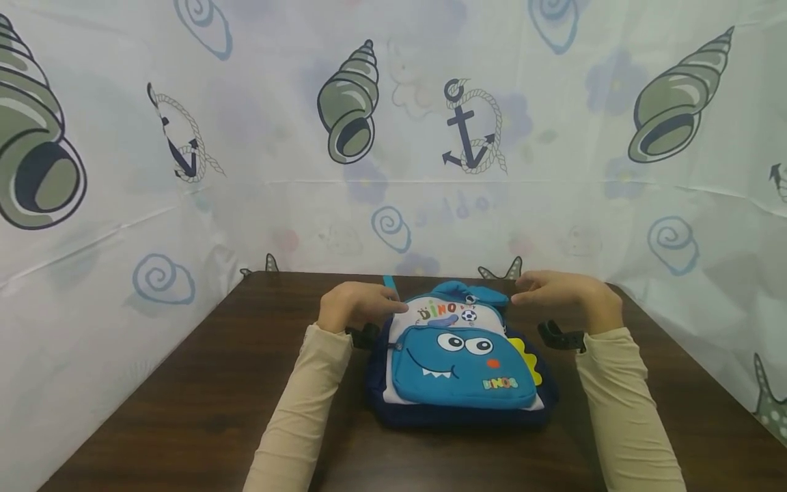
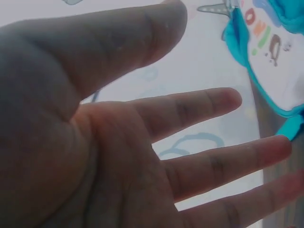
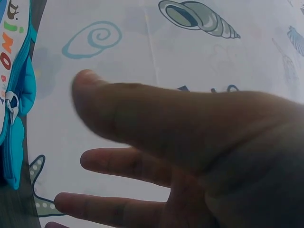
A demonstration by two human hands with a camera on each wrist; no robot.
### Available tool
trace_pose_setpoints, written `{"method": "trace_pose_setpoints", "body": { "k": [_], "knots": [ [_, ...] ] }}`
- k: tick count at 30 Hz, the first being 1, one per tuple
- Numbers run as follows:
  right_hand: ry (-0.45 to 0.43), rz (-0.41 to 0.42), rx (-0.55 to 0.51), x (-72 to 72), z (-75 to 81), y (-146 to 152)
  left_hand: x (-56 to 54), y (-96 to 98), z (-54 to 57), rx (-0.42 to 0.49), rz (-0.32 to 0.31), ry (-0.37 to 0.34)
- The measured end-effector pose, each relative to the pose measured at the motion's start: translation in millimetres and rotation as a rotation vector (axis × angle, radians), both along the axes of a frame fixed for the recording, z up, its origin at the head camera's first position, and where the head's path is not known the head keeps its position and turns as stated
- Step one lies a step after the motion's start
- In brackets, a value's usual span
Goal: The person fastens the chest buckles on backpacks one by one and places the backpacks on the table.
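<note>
A blue and white children's backpack (image 1: 464, 369) with a dinosaur face lies on its back on the dark wooden table, front pocket up. My left hand (image 1: 363, 303) hovers by its upper left side, fingers extended and holding nothing. On the other side my right hand (image 1: 556, 288) is raised a little away from the bag's top right, its fingers straight too. The left wrist view shows the spread left fingers (image 2: 204, 111) near the bag's lettered top (image 2: 273, 52). In the right wrist view, the right thumb (image 3: 128, 109) and fingers stand apart from the blue strap and zipper edge (image 3: 19, 95).
The brown tabletop (image 1: 215, 396) extends around the bag on both sides. A white cloth (image 1: 418, 225) printed with shells and anchors hangs behind and beside the table. Dark wrist-worn camera mounts (image 1: 561, 336) sit under both wrists.
</note>
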State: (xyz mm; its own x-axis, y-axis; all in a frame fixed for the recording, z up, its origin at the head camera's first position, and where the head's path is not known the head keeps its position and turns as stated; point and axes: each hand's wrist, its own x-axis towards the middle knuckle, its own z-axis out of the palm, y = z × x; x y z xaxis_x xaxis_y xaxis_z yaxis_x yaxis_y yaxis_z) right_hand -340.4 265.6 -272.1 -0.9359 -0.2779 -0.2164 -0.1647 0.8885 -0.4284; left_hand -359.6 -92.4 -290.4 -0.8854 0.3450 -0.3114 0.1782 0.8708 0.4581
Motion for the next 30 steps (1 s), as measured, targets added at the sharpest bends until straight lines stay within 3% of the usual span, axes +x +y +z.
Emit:
{"method": "trace_pose_setpoints", "body": {
  "k": [3, 6, 9, 13, 18, 22, 25, 27, 30],
  "knots": [
    [-0.028, -0.024, -0.046, -1.1, -0.8, -2, -6.1, -1.2, -5.4, 0.009, 0.024, -0.027],
    [-0.132, -0.094, -0.126, -4.2, -9.6, -5, -14.2, -2.5, -14.3, -0.013, 0.031, -0.055],
    [-0.228, -0.141, -0.152, -9.3, -21.8, -8, -20.0, -3.9, -21.4, -0.079, 0.068, -0.027],
    [-0.285, -0.13, -0.104, -17.7, -34.4, -14, -23.1, -4.4, -24.7, -0.158, 0.124, -0.005],
    [-0.253, -0.161, 0.038, -21.5, -39.8, -22, -26.3, -3.6, -26.2, -0.249, 0.146, -0.039],
    [-0.211, -0.182, 0.149, -21.5, -45.7, -25, -30.1, -5.3, -32.4, -0.14, 0.171, -0.165],
    [-0.206, -0.185, 0.156, -20.6, -51.8, -29, -32.4, -7.7, -39.6, -0.056, 0.177, -0.263],
    [-0.202, -0.183, 0.155, -20.3, -55.8, -33, -33.9, -9.7, -44.7, -0.031, 0.159, -0.296],
    [-0.213, -0.188, 0.143, -18.8, -61.9, -38, -35.2, -13.5, -51.5, -0.026, 0.102, -0.285]
  ]
}}
